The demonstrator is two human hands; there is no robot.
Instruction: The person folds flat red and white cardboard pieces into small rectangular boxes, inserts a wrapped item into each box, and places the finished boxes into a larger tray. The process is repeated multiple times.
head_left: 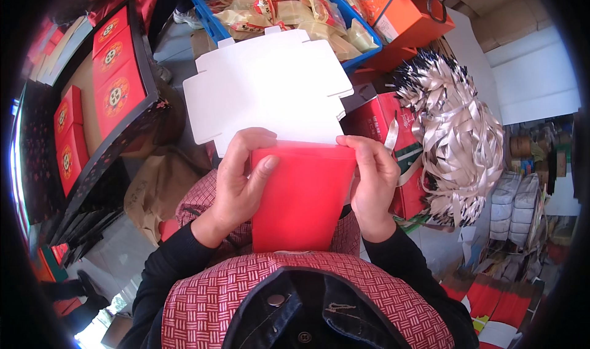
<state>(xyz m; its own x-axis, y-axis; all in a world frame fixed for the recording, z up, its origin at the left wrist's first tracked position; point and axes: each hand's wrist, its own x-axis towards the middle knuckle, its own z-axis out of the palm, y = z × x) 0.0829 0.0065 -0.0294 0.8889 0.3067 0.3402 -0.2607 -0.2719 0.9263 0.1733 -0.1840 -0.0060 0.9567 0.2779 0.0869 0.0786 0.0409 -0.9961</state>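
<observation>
A red cardboard box piece [301,195] with smooth flat faces is upright in front of my lap, its top edge folded along a crease. My left hand [241,180] grips its upper left side, thumb on the red face and fingers behind the edge. My right hand [373,186] pinches its upper right corner between thumb and forefinger. Just beyond the hands lies a white die-cut cardboard blank [264,91] with tabs and notches. Whether the red piece joins this blank is hidden at the fold.
A blue crate [209,14] of wrapped packets stands ahead. On the left, a dark open case [157,97] holds several red boxes [120,97]. A big bundle of beige ribbons [458,146] hangs at right, beside a red gift box [378,118]. Brown paper [157,192] lies near my left arm.
</observation>
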